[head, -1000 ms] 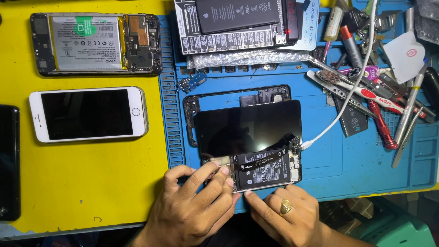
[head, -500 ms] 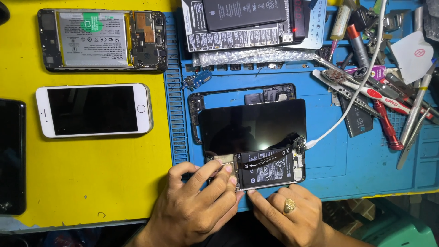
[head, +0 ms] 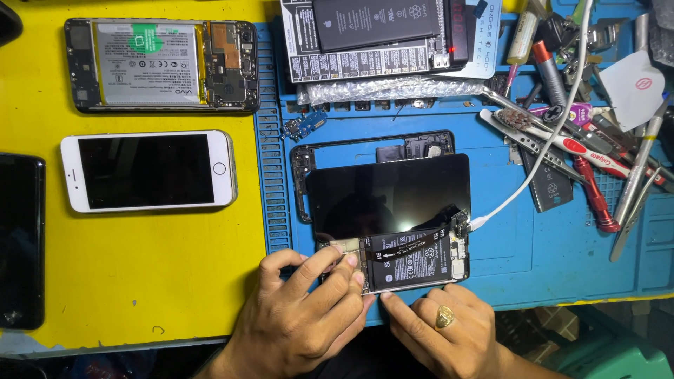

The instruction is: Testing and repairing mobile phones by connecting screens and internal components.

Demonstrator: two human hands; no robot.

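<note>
An opened phone body [head: 414, 261] with its black battery showing lies at the near edge of the blue repair mat [head: 533, 260]. A loose black screen panel [head: 390, 195] rests above it, partly over an empty black phone frame [head: 365, 144]. A white cable [head: 547, 147] is plugged into the phone body's right end. My left hand [head: 309, 316] presses its fingertips on the left end of the phone body. My right hand [head: 442, 330], wearing a ring, touches the body's lower edge with one fingertip.
On the yellow surface [head: 140, 281] lie a white phone [head: 149, 170], a backless phone [head: 161, 64] and a dark phone [head: 21, 242] at the left edge. A battery on a tester board [head: 379, 31] sits at the top. Tweezers, a toothbrush and a red tool [head: 597, 196] crowd the right.
Both hands stay on the phone body; the left fingers have shifted slightly along its left end. The view has drifted a little, so everything sits slightly further right.
</note>
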